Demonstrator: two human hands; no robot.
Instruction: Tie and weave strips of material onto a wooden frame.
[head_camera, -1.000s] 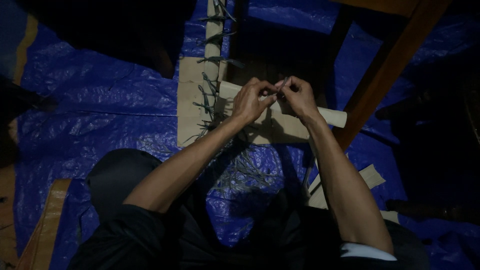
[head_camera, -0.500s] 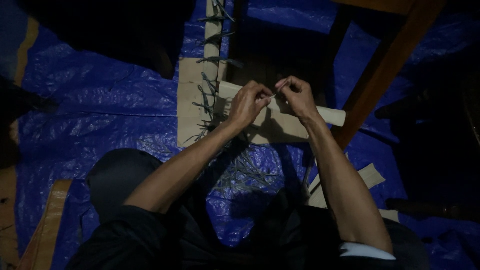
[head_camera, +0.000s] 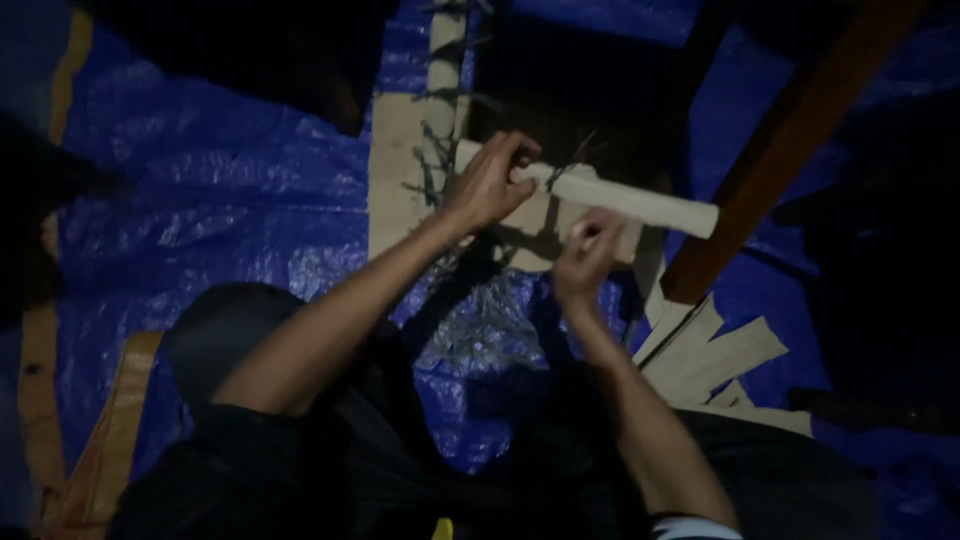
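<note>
Right hand (head_camera: 588, 250) dropped away from the strip (head_camera: 610, 200), fingers pinched, contents unclear; left hand (head_camera: 487, 185) alone clamps it

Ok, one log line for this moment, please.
left hand: grips pale strip | right hand: below strip, grip unclear | floor: blue tarp | loose strips at right

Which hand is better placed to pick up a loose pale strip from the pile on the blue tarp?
Probably the right hand. It is off the pale slat and nearer the loose strips on the tarp. The left hand grips the slat.
</note>
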